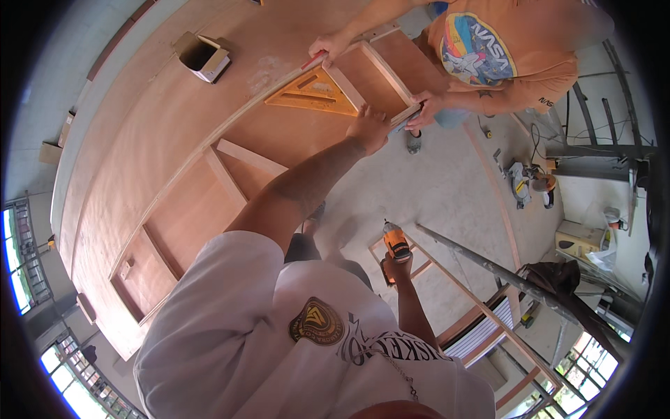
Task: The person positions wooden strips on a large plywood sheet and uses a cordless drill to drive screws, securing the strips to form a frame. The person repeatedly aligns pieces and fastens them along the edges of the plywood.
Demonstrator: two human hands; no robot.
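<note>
My left hand (370, 130) reaches across to a wooden frame and grips the near end of a short wooden batten (345, 86), its fingers partly hidden. Just beside that batten, an orange triangular square (312, 95) lies flat on the plywood panel (265, 136). Held low at my right side is an orange and black cordless drill (396, 244), its bit pointing away from me, with my right hand (399, 269) wrapped round the handle. Opposite, a co-worker's hand (332, 47) holds a red marking tool (314, 60); their other hand (427, 108) rests on the frame's edge.
An open cardboard box (204, 63) sits on the large curved plywood surface. More battens (227, 174) cross the panel. Right of me are a metal pole (488, 265) and a wooden ladder-like frame (481, 307). A power saw (520, 183) stands on the floor beyond.
</note>
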